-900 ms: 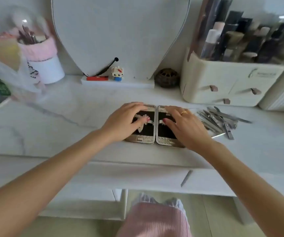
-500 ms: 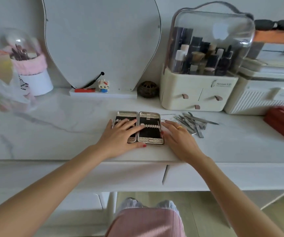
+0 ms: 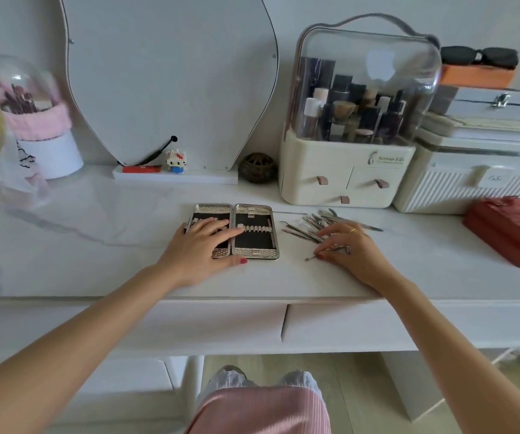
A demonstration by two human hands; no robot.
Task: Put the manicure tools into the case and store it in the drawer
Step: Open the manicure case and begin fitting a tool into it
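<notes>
Head view: early in the task. Case [image 3: 254, 231] lying open and flat on the table [image 3: 96, 264], its elastic loops showing bare, apparently nothing slotted in yet. Left hand [image 3: 204, 250] pressing flat on the left half, fingers straight, nothing grasped. Right hand [image 3: 346, 249] well right of the case, pinching one slim probe-like tool [image 3: 326, 252] between thumb and fingers, tip poking out toward the case. Pile of manicure tools [image 3: 312, 225] just beyond those fingers, loose and crossed over one another. Left to do, judging from this: every tool into its loop, case folded shut, drawer [image 3: 377, 324] below the right wrist, now closed, opened and filled. Case metallic, textured rims, black lining.
</notes>
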